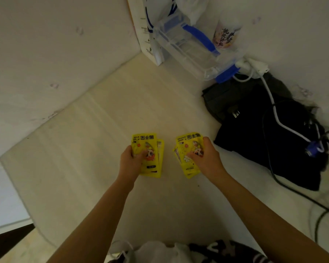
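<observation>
Arms stretched forward. The left hand (130, 161) grips a small stack of yellow packets (150, 149), thumb across the top one. The right hand (207, 158) grips a second stack (186, 147), fingers curled over it. The stacks sit side by side, apart, above the pale mat (84, 149), well short of the clear box (186, 46). Black clothes (264, 130) lie right of that box.

surface: cream mat (103, 130) | on it: clear box (188, 50), dark clothes (264, 133)

Yellow packets (149, 154) bear cartoon prints; clear box (188, 46) has blue clips; black cloth (254, 130).
</observation>
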`<state>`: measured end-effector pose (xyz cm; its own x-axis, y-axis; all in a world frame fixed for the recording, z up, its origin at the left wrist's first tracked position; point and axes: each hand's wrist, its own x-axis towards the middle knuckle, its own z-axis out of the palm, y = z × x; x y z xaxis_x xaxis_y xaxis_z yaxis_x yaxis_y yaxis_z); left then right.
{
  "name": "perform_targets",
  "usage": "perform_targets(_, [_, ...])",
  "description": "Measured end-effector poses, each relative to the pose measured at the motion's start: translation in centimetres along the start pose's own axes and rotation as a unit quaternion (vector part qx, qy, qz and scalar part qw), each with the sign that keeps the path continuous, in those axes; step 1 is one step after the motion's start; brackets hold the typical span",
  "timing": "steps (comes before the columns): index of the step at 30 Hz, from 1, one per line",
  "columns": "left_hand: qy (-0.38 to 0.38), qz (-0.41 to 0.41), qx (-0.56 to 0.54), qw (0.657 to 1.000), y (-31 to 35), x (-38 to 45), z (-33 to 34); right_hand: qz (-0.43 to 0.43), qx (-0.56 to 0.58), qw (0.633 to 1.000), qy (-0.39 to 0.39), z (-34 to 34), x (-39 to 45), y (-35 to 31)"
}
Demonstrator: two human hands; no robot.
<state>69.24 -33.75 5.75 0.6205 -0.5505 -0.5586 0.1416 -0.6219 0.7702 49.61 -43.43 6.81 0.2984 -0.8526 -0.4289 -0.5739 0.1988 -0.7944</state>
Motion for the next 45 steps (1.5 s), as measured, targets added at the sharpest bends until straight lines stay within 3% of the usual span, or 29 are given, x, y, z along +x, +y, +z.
perform_targets(4, [-0.024, 0.017, -0.011, 0.999, -0.5, -3.3, -0.3, 0.014, 0.003, 1.0, 0.025, 0.0, -3.3, 0.5])
perform_targets(10, [-0.065, 0.076, 0.069, 0.993, -2.4, -6.0, -1.4, 0.025, 0.008, 0.998, 0.064, 2.2, -8.4, 1.2])
perform_targets(23, [-0.178, 0.124, 0.144, 0.965, -8.6, -10.8, -7.1, 0.153, 0.088, 0.954, 0.244, 10.4, -23.3, 4.9])
perform_targets(34, [-0.333, 0.254, 0.261, 0.87, -11.7, -19.3, -3.3, 0.23, 0.18, 0.874, 0.388, 11.0, -36.3, 10.6])
perform_targets(39, [-0.391, 0.268, 0.32, 0.82, -15.3, -24.7, -1.0, 0.266, 0.233, 0.821, 0.448, 11.2, -43.9, 14.8])
perform_targets(45, [-0.444, 0.251, 0.341, 0.79, -21.3, -33.9, 0.5, 0.3, 0.306, 0.765, 0.481, 11.3, -54.1, 20.7])
